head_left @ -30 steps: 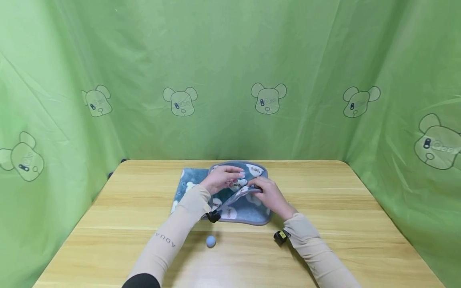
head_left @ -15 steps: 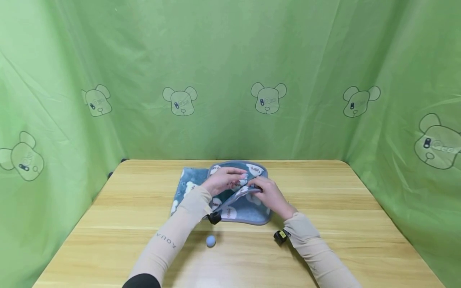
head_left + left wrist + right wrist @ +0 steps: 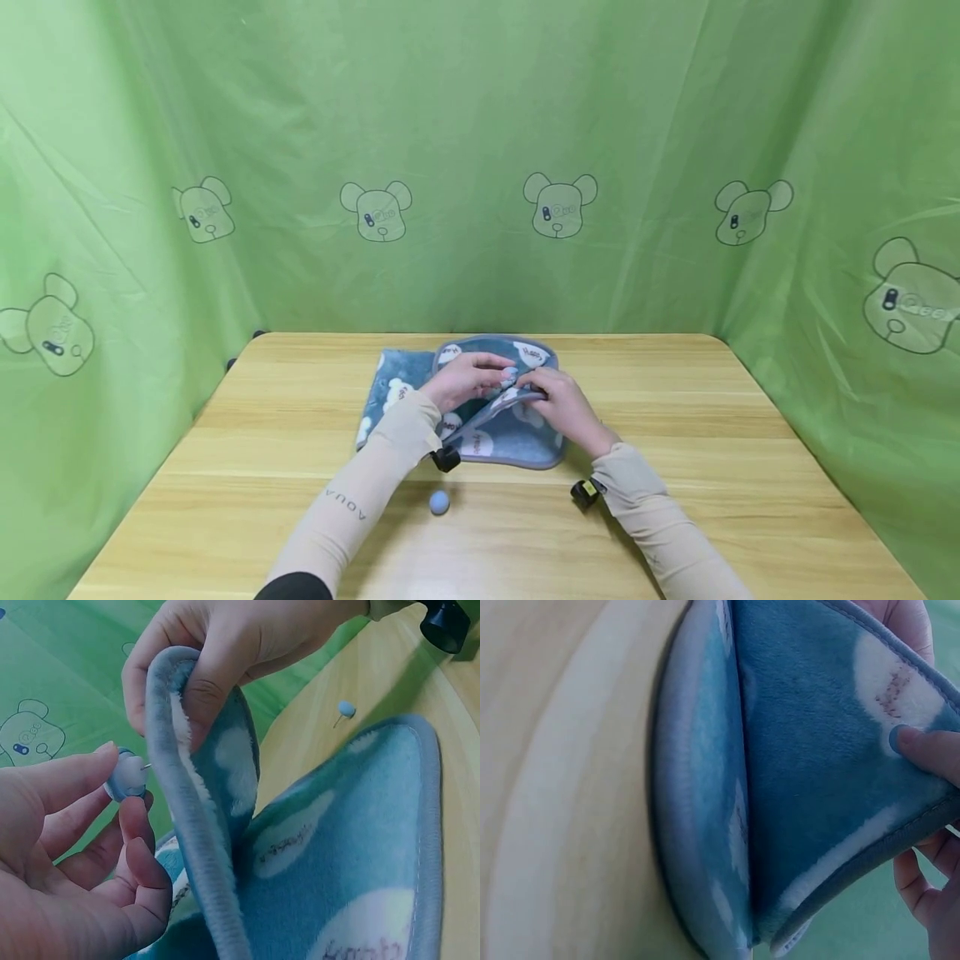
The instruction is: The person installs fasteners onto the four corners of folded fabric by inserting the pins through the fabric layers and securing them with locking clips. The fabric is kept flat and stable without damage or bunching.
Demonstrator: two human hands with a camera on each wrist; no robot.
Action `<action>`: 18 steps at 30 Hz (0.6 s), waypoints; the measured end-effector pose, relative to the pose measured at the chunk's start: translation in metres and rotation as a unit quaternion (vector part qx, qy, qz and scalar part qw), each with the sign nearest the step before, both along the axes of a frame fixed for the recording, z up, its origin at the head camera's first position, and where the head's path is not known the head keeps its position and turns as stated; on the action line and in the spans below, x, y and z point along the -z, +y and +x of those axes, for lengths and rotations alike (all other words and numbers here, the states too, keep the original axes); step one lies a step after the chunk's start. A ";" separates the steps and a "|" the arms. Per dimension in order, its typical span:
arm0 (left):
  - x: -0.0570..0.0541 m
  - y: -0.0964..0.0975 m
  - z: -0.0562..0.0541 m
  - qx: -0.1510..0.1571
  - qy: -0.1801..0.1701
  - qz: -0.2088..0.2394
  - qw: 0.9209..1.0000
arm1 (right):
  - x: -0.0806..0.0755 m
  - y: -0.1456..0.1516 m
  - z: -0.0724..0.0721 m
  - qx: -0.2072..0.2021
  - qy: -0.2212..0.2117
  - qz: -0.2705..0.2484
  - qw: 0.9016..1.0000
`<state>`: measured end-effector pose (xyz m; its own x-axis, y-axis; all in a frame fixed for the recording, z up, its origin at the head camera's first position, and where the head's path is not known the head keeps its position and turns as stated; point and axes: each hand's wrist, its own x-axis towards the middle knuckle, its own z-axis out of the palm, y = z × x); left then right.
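A blue fleece cloth (image 3: 517, 446) with white lettered patches and grey bound edging lies folded on the table. My right hand (image 3: 562, 404) pinches its raised edge, with the thumb on one face and fingers behind the other. My left hand (image 3: 467, 382) holds a pin (image 3: 129, 774) by its round blue-and-white head, between thumb and fingers. In the left wrist view its needle points at the grey edging, with the tip right at the cloth. Another round-headed blue pin (image 3: 346, 709) rests on the table in front of the cloth. The right wrist view shows the lifted fleece flap (image 3: 817, 742) from below.
The wooden table (image 3: 285, 400) carries the cloth near its far edge. Green curtains (image 3: 465, 275) with bear-head prints stand behind and on both sides. A small black camera (image 3: 584, 493) sits at the right wrist, another (image 3: 446, 457) at the left wrist.
My left hand has turned and dipped slightly towards the raised edge, so the pin head shows more plainly. My right hand keeps its grip on the cloth; the loose pin stays put.
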<state>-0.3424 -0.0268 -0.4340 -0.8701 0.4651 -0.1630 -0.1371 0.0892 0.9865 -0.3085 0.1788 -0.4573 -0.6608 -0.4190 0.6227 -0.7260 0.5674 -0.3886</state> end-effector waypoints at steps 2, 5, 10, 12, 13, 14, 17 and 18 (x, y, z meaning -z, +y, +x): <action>0.000 0.000 0.002 -0.002 0.003 -0.001 1.000 | 0.000 0.000 0.000 0.001 0.002 0.000 1.000; 0.001 0.000 0.004 0.003 0.007 -0.005 1.000 | -0.001 0.000 0.000 0.003 0.003 -0.001 1.000; 0.000 0.000 0.005 0.011 0.015 -0.012 1.000 | -0.001 0.001 0.000 0.001 -0.001 -0.007 1.000; -0.001 0.000 0.005 0.014 0.018 -0.019 1.000 | -0.001 0.001 0.000 0.000 -0.004 -0.007 1.000; -0.002 -0.001 0.005 0.015 0.020 -0.025 0.999 | -0.001 0.001 0.000 0.000 -0.005 -0.007 1.000; -0.003 -0.001 0.006 0.017 0.021 -0.032 0.999 | -0.001 0.001 0.000 0.000 -0.008 -0.007 1.000; -0.008 -0.004 0.010 0.018 0.032 -0.058 0.998 | -0.001 0.001 0.000 0.002 -0.011 -0.004 1.000; -0.011 -0.006 0.011 0.017 0.039 -0.069 0.997 | -0.001 0.001 0.000 0.002 -0.012 -0.004 1.000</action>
